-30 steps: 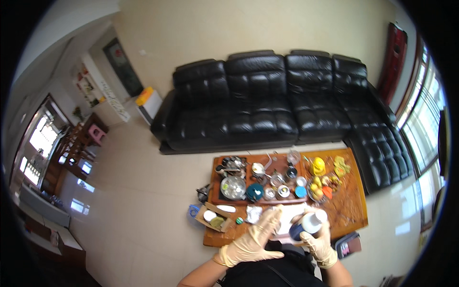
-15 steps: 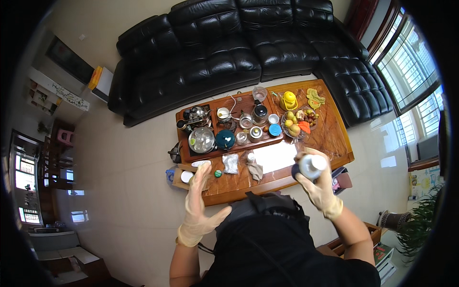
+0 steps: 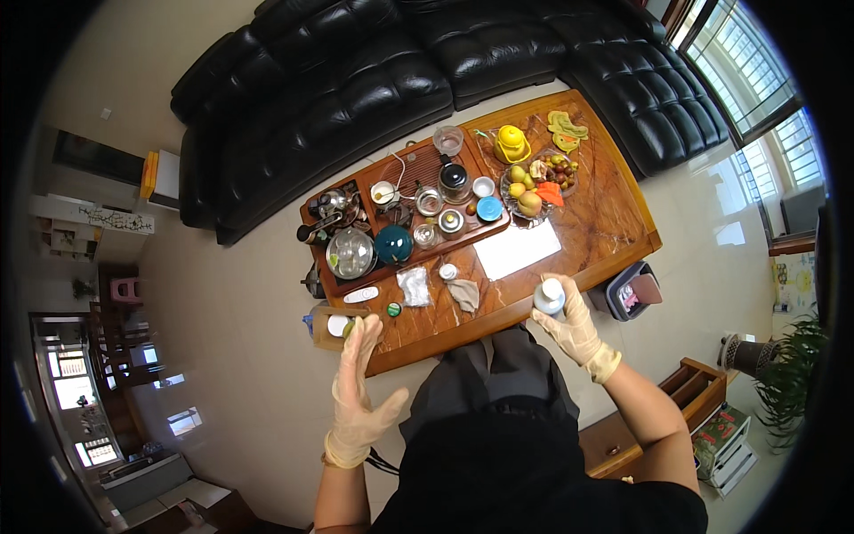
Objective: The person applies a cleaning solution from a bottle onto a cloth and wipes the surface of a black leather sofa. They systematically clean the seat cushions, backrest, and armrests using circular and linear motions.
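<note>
My right hand (image 3: 580,336), in a thin cream glove, grips a small pale bottle (image 3: 549,305) with a white cap. The bottle stands roughly upright over the floor, just off the table's near edge. My left hand (image 3: 358,400), gloved too, is raised with its fingers stretched and thumb apart, holding nothing. Nearest to it on the wooden table (image 3: 418,345) are a white remote (image 3: 360,295), a green round lid (image 3: 394,310) and a clear plastic packet (image 3: 413,288). A grey cloth (image 3: 463,295) and a small white container (image 3: 447,271) lie between my hands, beside a white sheet (image 3: 518,250).
A tea tray (image 3: 480,233) bears glass jars, a kettle and a dark teal pot (image 3: 392,244). A fruit bowl (image 3: 563,185) and yellow container (image 3: 511,142) stand at the right. A bin (image 3: 623,292) and wooden drawer cabinet (image 3: 614,445) flank my right arm. A black sofa (image 3: 356,89) lines the back.
My right hand has turned the bottle more upright and moved slightly left, keeping its grip. My left hand stays raised and spread. The whole view has tilted and shifted.
</note>
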A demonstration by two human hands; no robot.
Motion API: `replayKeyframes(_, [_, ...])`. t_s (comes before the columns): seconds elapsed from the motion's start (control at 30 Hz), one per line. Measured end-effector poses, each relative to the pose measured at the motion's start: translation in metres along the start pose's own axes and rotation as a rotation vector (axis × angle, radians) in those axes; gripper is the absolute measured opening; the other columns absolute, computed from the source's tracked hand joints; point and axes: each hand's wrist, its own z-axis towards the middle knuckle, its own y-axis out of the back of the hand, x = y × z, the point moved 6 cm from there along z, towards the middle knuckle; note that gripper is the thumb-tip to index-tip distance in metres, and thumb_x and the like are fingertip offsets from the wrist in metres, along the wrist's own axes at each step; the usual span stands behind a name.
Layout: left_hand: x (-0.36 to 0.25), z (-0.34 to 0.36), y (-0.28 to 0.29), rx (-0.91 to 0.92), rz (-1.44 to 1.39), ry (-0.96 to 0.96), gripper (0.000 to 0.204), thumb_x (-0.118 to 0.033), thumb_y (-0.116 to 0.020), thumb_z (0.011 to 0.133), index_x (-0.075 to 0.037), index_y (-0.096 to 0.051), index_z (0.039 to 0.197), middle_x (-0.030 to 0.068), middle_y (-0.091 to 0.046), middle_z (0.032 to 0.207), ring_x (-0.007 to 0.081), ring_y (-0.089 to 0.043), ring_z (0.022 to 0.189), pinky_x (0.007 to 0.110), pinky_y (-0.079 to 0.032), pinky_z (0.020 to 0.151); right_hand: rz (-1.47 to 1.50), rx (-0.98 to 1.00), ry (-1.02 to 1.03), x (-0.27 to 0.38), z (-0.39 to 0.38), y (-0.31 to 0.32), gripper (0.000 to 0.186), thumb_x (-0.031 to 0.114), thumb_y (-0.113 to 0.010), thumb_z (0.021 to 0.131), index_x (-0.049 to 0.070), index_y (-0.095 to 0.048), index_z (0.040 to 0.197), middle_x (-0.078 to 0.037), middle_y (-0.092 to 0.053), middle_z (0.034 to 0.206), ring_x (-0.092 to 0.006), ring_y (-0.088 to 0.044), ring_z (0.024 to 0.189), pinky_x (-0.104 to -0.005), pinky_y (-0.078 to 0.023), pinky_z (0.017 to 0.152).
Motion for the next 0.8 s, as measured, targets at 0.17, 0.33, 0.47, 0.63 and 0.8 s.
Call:
replayKeyframes(0.17, [0.014,0.022,-0.037,0.024,-0.076,0.177,0.095,-0.014,-0.078,0.085,0.001,-0.025,0.163,0.0211,-0.045,0.157,0.0350,-0.042,0.149,0.049,-0.029,0.125,0.199,-0.170,-0.233,-0.135,-0.005,0.024,0.055,0.009,-0.082,0.088,0.006,-0.053,0.135,-0.006,-0.058,0.116,-0.0175,-0.058,0.107,-0.0327,-0.051,0.095])
replayKeyframes(0.33, [0.045,0.021,-0.089,0.086,-0.085,0.404,0.095,-0.012,-0.078,0.085,0.001,-0.025,0.163,0.0224,-0.046,0.157,0.0373,-0.043,0.148,0.049,-0.030,0.123,-0.184,-0.218,-0.418,-0.237,0.021,0.030,0.049,0.012,-0.088,0.077,0.003,-0.065,0.120,-0.017,-0.066,0.119,-0.0329,-0.064,0.112,-0.0405,-0.052,0.097])
replayKeyframes(0.47, [0.063,-0.006,-0.110,0.036,-0.100,0.521,0.086,-0.007,-0.076,0.089,-0.004,-0.031,0.162,0.0196,-0.044,0.160,0.0397,-0.044,0.147,0.053,-0.031,0.122,-0.454,0.048,-0.403,-0.300,0.069,0.022,0.052,0.015,-0.089,0.073,0.003,-0.067,0.118,-0.020,-0.069,0.117,-0.0390,-0.064,0.113,-0.0446,-0.052,0.100])
replayKeyframes(0.63, [0.077,-0.032,-0.122,-0.079,-0.178,0.537,0.079,-0.009,-0.075,0.094,-0.013,-0.035,0.162,0.0140,-0.044,0.162,0.0393,-0.045,0.146,0.057,-0.031,0.122,-0.594,0.166,-0.291,-0.358,0.130,-0.014,0.056,0.012,-0.086,0.073,0.008,-0.064,0.124,-0.017,-0.068,0.122,-0.0388,-0.062,0.115,-0.0459,-0.053,0.099])
replayKeyframes(0.8, [0.099,-0.053,-0.132,-0.147,-0.249,0.681,0.079,-0.001,-0.073,0.093,-0.015,-0.037,0.162,0.0120,-0.044,0.162,0.0391,-0.046,0.145,0.056,-0.032,0.122,-0.598,0.146,-0.206,-0.375,0.190,-0.062,0.053,0.008,-0.081,0.077,0.009,-0.062,0.127,-0.015,-0.067,0.122,-0.0388,-0.062,0.114,-0.0465,-0.053,0.098])
